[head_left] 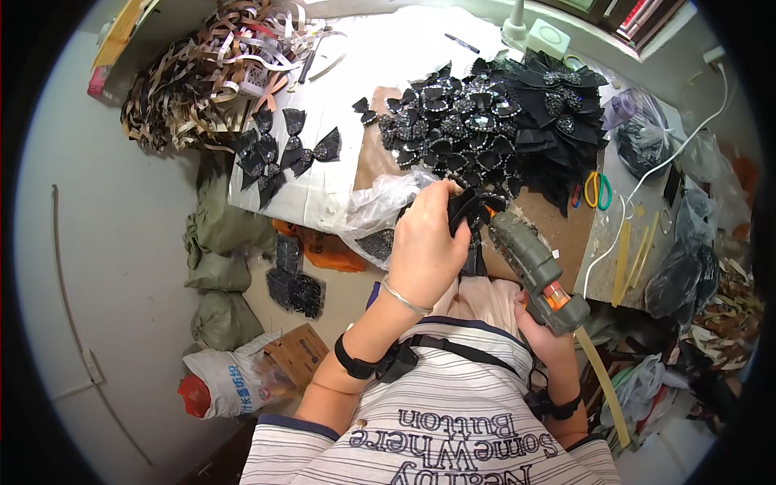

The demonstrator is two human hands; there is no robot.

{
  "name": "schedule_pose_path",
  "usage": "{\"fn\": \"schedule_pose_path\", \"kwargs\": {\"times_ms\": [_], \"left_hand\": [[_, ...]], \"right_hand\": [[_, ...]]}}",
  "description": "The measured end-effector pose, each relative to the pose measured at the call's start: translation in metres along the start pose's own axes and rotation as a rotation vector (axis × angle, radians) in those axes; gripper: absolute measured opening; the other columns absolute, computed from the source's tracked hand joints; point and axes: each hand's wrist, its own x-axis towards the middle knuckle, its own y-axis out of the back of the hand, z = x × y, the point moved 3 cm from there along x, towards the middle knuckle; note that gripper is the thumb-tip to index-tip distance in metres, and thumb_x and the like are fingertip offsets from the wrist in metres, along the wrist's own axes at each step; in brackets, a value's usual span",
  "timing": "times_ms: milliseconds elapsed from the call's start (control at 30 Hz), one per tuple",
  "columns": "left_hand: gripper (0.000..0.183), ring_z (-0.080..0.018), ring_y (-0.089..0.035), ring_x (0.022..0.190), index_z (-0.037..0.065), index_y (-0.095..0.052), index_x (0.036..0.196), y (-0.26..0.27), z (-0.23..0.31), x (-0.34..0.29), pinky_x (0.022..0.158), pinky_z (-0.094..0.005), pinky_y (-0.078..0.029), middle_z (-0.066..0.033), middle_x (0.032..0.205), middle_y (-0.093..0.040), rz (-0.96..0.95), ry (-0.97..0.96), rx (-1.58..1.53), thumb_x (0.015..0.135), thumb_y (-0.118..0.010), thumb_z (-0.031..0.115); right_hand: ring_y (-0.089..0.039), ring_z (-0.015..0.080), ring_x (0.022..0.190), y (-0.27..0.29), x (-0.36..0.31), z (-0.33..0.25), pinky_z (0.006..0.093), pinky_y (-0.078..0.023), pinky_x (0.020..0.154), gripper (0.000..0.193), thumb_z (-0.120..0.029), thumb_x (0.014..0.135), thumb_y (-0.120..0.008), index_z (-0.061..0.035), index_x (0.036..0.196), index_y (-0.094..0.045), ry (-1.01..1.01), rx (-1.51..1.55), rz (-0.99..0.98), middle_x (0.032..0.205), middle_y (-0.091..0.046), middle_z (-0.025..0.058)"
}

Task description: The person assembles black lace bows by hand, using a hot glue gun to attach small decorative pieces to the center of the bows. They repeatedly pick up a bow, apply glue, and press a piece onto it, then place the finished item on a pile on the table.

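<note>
My left hand (432, 234) pinches a black fabric bow (461, 205) between thumb and fingers, over the table's near edge. Wrapped round the handle of a dark green glue gun (524, 250) is my right hand (547, 330). The gun's orange nozzle points up and left, close to the bow; whether it touches cannot be made out. A long yellowish glue stick (605, 384) trails from the gun's rear end. Just beyond my hands lies a heap of black bows (453, 121) with glittering stones. Part of the held bow is hidden behind my fingers.
Several finished-looking black bows (283, 153) lie at the left, below a tangle of ribbon strips (202, 77). Green-handled scissors (603, 192) rest right of the heap. A white cable (647, 182) crosses the right side, near yellow glue sticks (633, 257). Clear plastic (376, 206) covers the near edge.
</note>
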Motion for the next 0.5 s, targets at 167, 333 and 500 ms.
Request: {"fn": "schedule_pose_path", "kwargs": {"times_ms": [167, 333, 500], "left_hand": [[0.03, -0.0332, -0.063, 0.087, 0.008, -0.063, 0.096, -0.001, -0.008, 0.001, 0.073, -0.0387, -0.05, -0.0139, 0.105, -0.061, 0.11, -0.17, 0.199, 0.07, -0.061, -0.008], [0.027, -0.0203, -0.062, 0.079, 0.01, -0.066, 0.086, 0.009, -0.011, -0.005, 0.066, -0.0319, -0.046, -0.0061, 0.091, -0.059, 0.11, -0.439, 0.393, 0.064, -0.063, -0.004], [0.016, -0.0189, -0.063, 0.081, 0.006, -0.066, 0.081, 0.015, -0.005, -0.015, 0.065, -0.0301, -0.047, -0.003, 0.082, -0.061, 0.149, -0.713, 0.457, 0.065, -0.064, 0.004]], "right_hand": [[-0.062, 0.0152, 0.088, 0.015, -0.005, -0.028, 0.0321, -0.05, 0.082, 0.036, 0.003, 0.07, -0.067, 0.0011, 0.105, -0.06, -0.175, 0.045, -0.135, 0.099, -0.065, 0.0076], [-0.062, 0.0311, 0.1, 0.034, -0.009, -0.032, 0.0473, -0.045, 0.096, 0.044, 0.004, 0.069, -0.065, 0.0049, 0.112, -0.054, 0.151, 0.477, -0.21, 0.104, -0.062, 0.0176], [-0.062, 0.0262, 0.102, 0.029, -0.004, -0.048, 0.0424, -0.046, 0.096, 0.039, 0.006, 0.072, -0.062, 0.0056, 0.111, -0.056, 0.148, 0.23, -0.232, 0.104, -0.064, 0.015]]}}
